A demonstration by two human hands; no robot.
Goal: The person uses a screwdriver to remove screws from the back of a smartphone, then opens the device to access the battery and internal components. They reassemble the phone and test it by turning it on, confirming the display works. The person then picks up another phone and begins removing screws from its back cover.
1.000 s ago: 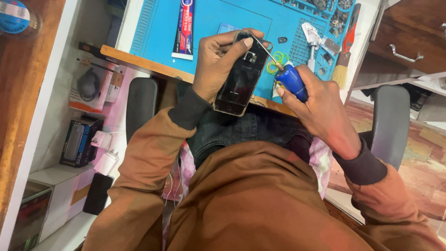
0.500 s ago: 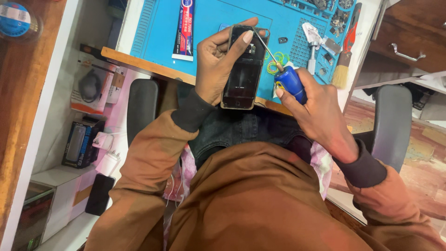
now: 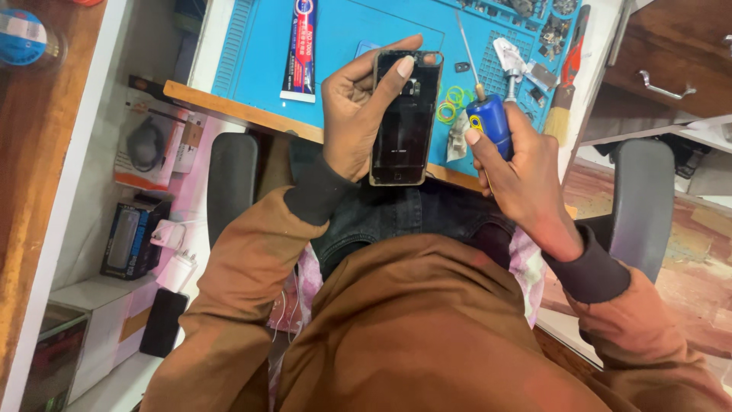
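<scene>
Two hands are at work over the near edge of a blue work mat, which serves as the landmark here. The left hand is wrapped around an opened black phone, thumb along one long side and fingers along the other, holding it upright above the mat's near edge, its lower end reaching past the wooden desk edge toward the person's lap. The right hand is closed in a fist around the blue handle of a screwdriver, just right of the phone and not touching it; the thin metal shaft points up and away across the mat. On the mat, left of the phone, lies a red and white tube. Between the phone and the screwdriver, small green and yellow rings lie on the mat. At the mat's right edge sits a brush with pale bristles, and near its far right corner is a clutter of small metal parts. Brown sleeves cover both arms, and a black chair armrest shows below the mat's left part.
</scene>
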